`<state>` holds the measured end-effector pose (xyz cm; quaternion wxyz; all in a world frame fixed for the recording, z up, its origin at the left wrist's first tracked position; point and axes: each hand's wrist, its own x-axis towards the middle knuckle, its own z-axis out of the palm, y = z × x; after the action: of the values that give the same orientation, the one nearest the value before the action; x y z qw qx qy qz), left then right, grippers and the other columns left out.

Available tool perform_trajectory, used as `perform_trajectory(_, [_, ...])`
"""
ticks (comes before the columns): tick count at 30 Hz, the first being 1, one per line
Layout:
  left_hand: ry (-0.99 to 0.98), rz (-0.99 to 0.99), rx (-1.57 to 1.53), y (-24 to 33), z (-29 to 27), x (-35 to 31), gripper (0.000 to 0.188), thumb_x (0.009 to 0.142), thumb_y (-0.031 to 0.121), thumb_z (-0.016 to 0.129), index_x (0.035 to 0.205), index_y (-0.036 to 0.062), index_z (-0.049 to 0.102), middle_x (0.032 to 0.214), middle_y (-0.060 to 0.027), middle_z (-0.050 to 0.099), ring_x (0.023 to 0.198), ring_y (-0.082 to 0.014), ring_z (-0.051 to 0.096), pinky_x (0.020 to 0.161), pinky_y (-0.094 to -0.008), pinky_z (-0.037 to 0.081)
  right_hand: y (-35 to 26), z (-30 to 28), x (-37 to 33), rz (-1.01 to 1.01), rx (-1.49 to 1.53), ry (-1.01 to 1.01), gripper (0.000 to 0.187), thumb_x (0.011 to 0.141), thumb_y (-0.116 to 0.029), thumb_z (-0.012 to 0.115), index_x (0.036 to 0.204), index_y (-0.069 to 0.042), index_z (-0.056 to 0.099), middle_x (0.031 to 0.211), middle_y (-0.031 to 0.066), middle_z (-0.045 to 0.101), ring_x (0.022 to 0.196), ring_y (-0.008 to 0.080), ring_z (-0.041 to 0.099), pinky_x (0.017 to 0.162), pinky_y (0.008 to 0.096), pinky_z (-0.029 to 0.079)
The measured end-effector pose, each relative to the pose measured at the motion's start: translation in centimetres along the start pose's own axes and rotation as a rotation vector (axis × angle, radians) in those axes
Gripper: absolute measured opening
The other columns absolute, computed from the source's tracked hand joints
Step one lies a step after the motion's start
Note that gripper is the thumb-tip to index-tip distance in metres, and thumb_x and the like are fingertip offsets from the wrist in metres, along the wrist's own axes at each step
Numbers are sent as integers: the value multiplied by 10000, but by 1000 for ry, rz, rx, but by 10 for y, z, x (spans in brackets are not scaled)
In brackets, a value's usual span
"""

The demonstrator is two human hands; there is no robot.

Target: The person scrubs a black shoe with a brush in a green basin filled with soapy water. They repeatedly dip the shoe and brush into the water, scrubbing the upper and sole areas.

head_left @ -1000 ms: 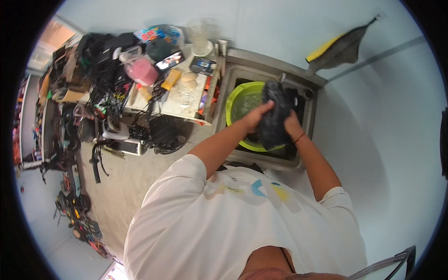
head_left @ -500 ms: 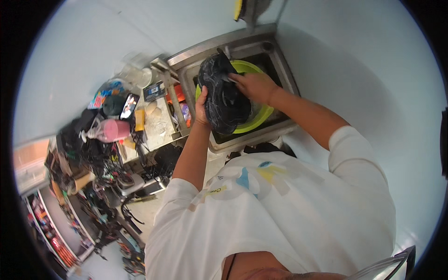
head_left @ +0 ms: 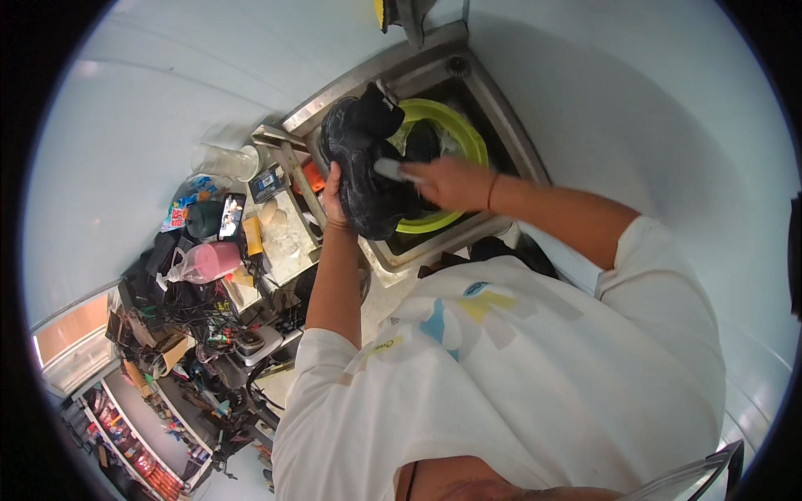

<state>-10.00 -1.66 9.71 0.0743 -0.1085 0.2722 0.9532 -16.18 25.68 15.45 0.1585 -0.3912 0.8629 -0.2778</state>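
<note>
At the left edge of the green basin (head_left: 474,142), left hand (head_left: 333,200) grips black shoe (head_left: 361,179); right hand (head_left: 459,182), over basin, clasps pale tool (head_left: 388,169).

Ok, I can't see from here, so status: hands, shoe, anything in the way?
Left hand holding black shoe, partly over green basin. Right hand gripping pale tool at shoe. No obstruction visible between tool and shoe.

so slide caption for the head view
Left hand holds a black shoe, right hand a pale tool, at a green basin.
</note>
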Motion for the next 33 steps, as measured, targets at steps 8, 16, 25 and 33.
perform_trajectory(8, [-56,-20,-1,15,-2,5,657,1071,446,634,1520,-22,530,1474,-192,648,1322,-367,646,1185,-510,485,7,6,-12,44,105,-54,508,1038,-310,555,1537,-212,566,958,244,747,904,467,718,827,591,564])
perform_trajectory(16, [53,-42,11,9,7,8,611,1043,481,672,1437,15,632,1350,-158,731,1231,-331,700,1122,-485,534,2,14,10,108,298,65,447,1037,-306,599,1461,-173,641,1078,285,735,1013,477,707,899,562,566])
perform_trajectory(25, [144,-169,108,-31,1,13,675,1012,574,683,1429,45,643,1332,-150,738,1203,-309,714,1111,-469,539,-2,41,31,80,727,98,436,1035,-213,609,1429,-27,622,1340,283,689,1306,460,628,1089,482,501])
perform_trajectory(33, [139,-185,80,-35,9,18,671,1020,483,709,1509,57,533,1355,-144,711,1199,-312,711,1104,-477,546,-5,54,57,254,896,206,439,1107,-140,560,1528,-17,544,1381,106,683,1249,181,629,1099,349,490])
